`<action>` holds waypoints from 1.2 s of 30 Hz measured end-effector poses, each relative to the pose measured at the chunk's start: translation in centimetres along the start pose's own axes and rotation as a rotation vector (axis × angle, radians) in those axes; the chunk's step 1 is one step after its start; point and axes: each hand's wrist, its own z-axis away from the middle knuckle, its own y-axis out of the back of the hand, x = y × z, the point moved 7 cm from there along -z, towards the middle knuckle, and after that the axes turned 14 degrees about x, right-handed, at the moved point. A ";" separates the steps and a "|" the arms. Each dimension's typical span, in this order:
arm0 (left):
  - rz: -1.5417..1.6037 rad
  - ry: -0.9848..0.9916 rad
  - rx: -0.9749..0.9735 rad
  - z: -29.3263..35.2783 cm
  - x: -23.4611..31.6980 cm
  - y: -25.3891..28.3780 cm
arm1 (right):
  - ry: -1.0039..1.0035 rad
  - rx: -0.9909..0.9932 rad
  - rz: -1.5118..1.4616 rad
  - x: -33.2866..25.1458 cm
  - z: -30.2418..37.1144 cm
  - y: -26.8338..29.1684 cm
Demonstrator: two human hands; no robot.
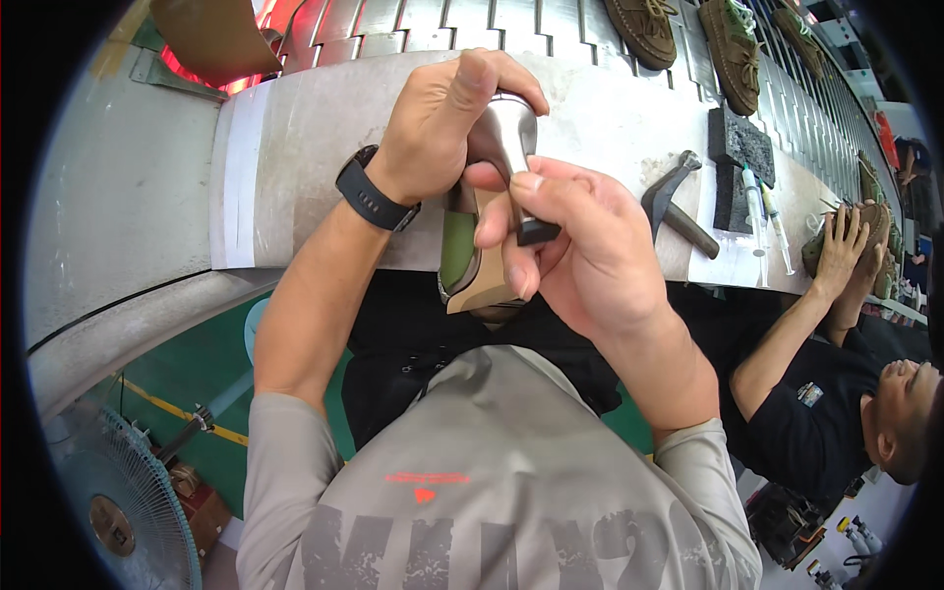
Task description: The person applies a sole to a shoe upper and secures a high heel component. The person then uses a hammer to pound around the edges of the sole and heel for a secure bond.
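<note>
Right fingers (pixel 553 194) pinch the metal tool (pixel 503 138); left fingers (pixel 518 79) wrap its top. Work seems underway; what remains is unclear.

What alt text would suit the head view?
A person's left hand and right hand hold a flared silver metal piece with a black end over a green-and-tan piece by the edge of a pale worktable. A dark metal hammer with a brown handle lies rightward; beyond, brown lace-up shoes sit on a slatted metal conveyor.
</note>
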 end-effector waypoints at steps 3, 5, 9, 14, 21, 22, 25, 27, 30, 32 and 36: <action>0.004 0.084 -0.077 0.4 -0.9 0.0 | 0.002 0.116 0.055 -0.1 -0.3 0.3; -0.030 0.034 -0.130 0.5 -1.1 0.3 | 0.002 0.122 0.061 0.1 -0.4 -0.3; 0.080 0.060 -0.102 0.7 -1.1 0.7 | -0.003 0.129 0.062 0.4 -0.4 -1.0; 0.008 0.048 -0.092 0.3 -0.7 0.4 | -0.005 0.091 0.014 0.1 -0.5 -1.0; -0.188 0.140 -0.101 -1.1 -1.6 -2.4 | 0.038 0.124 0.789 -5.7 -2.8 3.7; -0.189 0.151 -0.092 -1.4 -2.0 -2.9 | 0.060 0.144 0.986 -7.0 -3.1 3.9; -0.241 0.116 -0.057 -1.5 -3.0 -3.5 | 0.090 0.161 1.315 -8.5 -3.8 3.4; -0.247 0.157 -0.038 -1.1 -3.4 -3.5 | 0.111 0.165 1.386 -8.4 -3.9 3.0; -0.284 0.208 -0.032 -1.3 -3.5 -3.6 | 0.130 0.171 1.428 -8.4 -4.0 3.0; -0.226 0.252 -0.027 -1.4 -3.4 -3.5 | 0.130 0.175 1.402 -8.3 -4.3 3.4; -0.197 0.259 0.025 -1.0 -2.4 -3.1 | 0.069 0.109 0.833 -5.9 -5.0 7.5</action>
